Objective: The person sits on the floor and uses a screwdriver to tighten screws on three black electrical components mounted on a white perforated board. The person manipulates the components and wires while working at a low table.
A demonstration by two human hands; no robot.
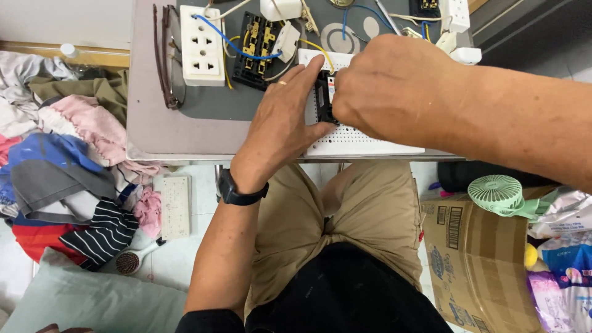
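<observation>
My left hand (pixel 280 120) lies flat on a white perforated board (pixel 364 145) at the table's near edge, fingers spread, thumb against a small black component (pixel 324 98). My right hand (pixel 385 83) closes over that black component from the right and presses it onto the board. The board's upper part is hidden under both hands. A ring sits on my left hand and a black watch (pixel 237 192) on the wrist.
On the grey table (pixel 154 129) lie a white socket plate (pixel 202 44) with a blue wire, an opened black switch body (pixel 259 43), loose wires and eyeglasses (pixel 168 58). Clothes pile (pixel 61 160) at the left, a cardboard box (pixel 478 259) and green fan (pixel 496 192) at the right.
</observation>
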